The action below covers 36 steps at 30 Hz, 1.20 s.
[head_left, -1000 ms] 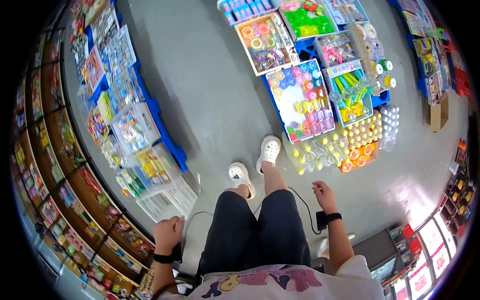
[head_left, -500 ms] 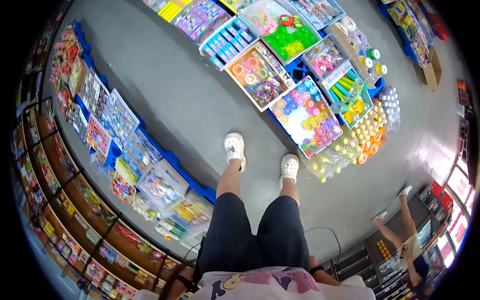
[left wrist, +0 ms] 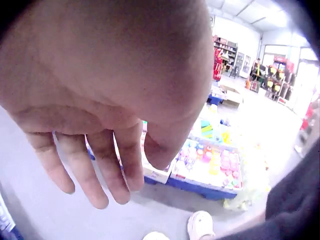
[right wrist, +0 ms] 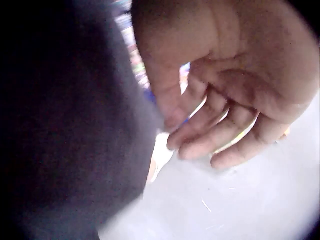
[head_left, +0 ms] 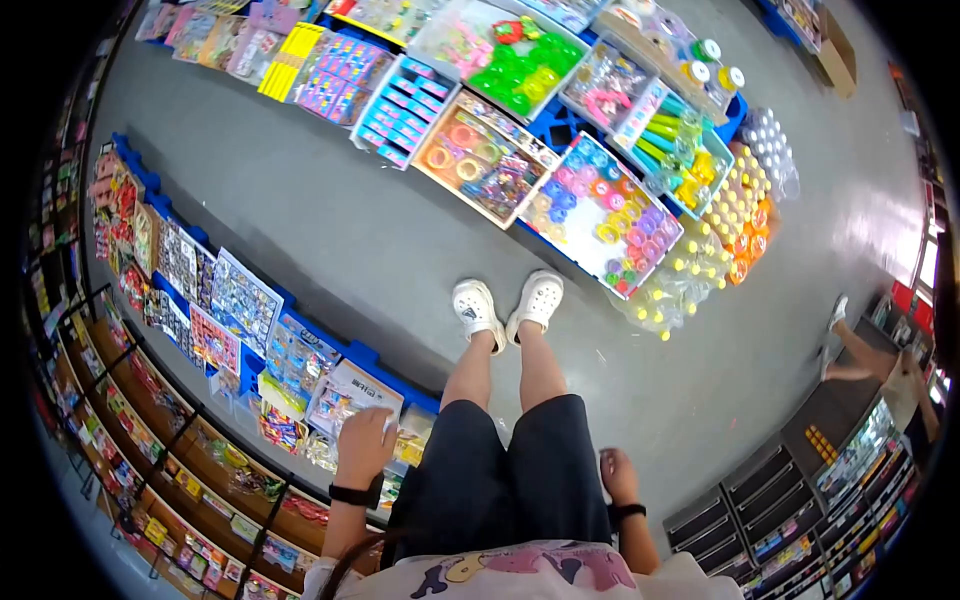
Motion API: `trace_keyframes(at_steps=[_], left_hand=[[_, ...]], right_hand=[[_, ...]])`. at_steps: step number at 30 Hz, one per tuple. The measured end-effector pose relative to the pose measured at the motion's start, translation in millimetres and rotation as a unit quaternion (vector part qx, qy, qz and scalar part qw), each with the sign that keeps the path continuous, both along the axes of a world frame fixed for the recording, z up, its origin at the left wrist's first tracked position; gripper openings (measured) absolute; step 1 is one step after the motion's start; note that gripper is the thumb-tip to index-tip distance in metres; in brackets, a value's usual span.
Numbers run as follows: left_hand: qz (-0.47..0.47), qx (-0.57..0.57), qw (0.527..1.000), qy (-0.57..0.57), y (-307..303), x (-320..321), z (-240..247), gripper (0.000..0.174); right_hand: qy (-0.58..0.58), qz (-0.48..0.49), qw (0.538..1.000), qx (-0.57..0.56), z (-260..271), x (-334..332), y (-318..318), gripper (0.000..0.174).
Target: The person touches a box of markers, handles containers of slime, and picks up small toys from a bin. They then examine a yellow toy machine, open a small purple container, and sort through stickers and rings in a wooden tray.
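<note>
My left hand hangs beside the left thigh in the head view, over the low display on that side. The left wrist view shows the same hand with fingers loosely extended and nothing in them. Close to the right thigh is my right hand. Its fingers hang loosely bent in the right wrist view, where the hand is empty next to the dark shorts. Both wrists wear black bands.
A box of colourful small items and a tray of rings stand ahead. Bottles with yellow caps are at their right end. Shelves curve along the left. Another person's leg shows at the right. Grey floor runs between the displays.
The view has turned, with the displays swinging round and more goods showing at the upper left. Both hands, low or mostly hidden half a second ago, show again. The feet are now close together.
</note>
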<state>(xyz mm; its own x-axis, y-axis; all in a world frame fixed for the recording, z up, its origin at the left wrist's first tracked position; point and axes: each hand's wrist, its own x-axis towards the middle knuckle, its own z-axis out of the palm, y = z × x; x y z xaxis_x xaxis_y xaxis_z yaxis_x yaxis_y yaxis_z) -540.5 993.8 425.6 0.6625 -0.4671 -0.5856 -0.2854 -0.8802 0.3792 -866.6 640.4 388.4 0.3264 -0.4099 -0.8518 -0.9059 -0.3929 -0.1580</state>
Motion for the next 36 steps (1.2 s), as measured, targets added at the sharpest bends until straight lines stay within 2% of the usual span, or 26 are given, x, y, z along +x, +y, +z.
trace_keyframes(at_steps=[2, 4, 6, 9, 11, 13, 18, 22, 24, 25, 29, 31, 36], left_hand=[[-0.005, -0.034, 0.999, 0.012, -37, 17, -12, 0.019], [-0.025, -0.067, 0.997, 0.008, -70, 29, -25, 0.018], [-0.055, -0.053, 0.997, 0.010, -103, 41, -43, 0.015], [-0.100, -0.030, 0.994, -0.025, -155, 60, -76, 0.014], [-0.050, -0.089, 0.994, -0.028, -198, 70, -98, 0.015], [-0.065, -0.119, 0.991, -0.022, -235, 77, -123, 0.017], [-0.078, -0.099, 0.990, 0.070, -291, 73, -188, 0.020], [-0.191, -0.060, 0.975, 0.098, -292, 54, -233, 0.024], [-0.201, -0.042, 0.969, 0.141, -287, 35, -238, 0.024], [-0.219, -0.031, 0.962, 0.160, -282, 23, -241, 0.023], [-0.301, -0.043, 0.936, 0.179, -242, -21, -261, 0.020], [-0.314, -0.032, 0.928, 0.198, -217, -45, -265, 0.018], [-0.314, -0.040, 0.922, 0.225, -206, -48, -269, 0.018]], right_hand=[[-0.115, -0.162, 0.977, 0.074, -53, -22, -18, 0.023], [-0.123, -0.362, 0.916, 0.120, -64, 22, -40, 0.023], [-0.187, -0.308, 0.930, 0.077, -97, 33, -61, 0.023], [-0.206, -0.313, 0.926, 0.040, -127, 69, -91, 0.026], [-0.213, -0.314, 0.925, 0.016, -143, 97, -103, 0.028], [-0.219, -0.292, 0.931, -0.010, -170, 109, -112, 0.030], [-0.211, -0.259, 0.942, -0.033, -242, 137, -126, 0.041], [-0.160, -0.232, 0.957, -0.065, -292, 156, -137, 0.045], [-0.217, -0.199, 0.947, -0.131, -328, 154, -136, 0.045], [-0.157, -0.242, 0.952, -0.101, -333, 161, -139, 0.046], [-0.133, -0.161, 0.960, -0.185, -376, 164, -142, 0.046], [-0.109, -0.168, 0.962, -0.188, -378, 166, -139, 0.047], [-0.069, -0.147, 0.969, -0.189, -390, 177, -142, 0.047]])
